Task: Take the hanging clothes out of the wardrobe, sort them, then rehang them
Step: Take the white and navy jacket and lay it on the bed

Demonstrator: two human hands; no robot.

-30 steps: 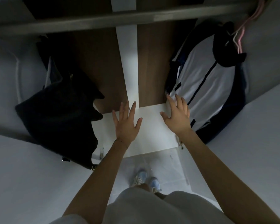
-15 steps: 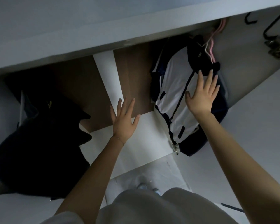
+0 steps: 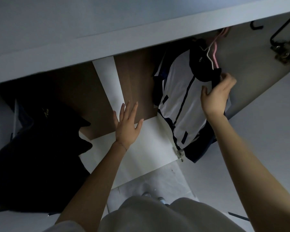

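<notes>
The jacket (image 3: 179,101), white with navy trim, hangs at the right end of the wardrobe (image 3: 251,67), close to the side wall, on hangers (image 3: 213,57), one pink and one white, whose hooks run up out of sight behind the top panel. The right hand (image 3: 216,96) grips it at the shoulder, just below the hangers: the thumb lies on the white front and the fingers curl round the dark collar edge. Holding that high probably keeps the jacket from sliding off when the hook is lifted. The left hand (image 3: 126,126) is empty, with its fingers straight and spread, held out over the wardrobe's middle. It looks ready to steady the jacket or take its lower part, though whether it touches the back panel cannot be told. A dark garment (image 3: 37,148) hangs well apart at the left, untouched. Judging by this, the taking-out step is only beginning, and nothing is sorted yet
</notes>
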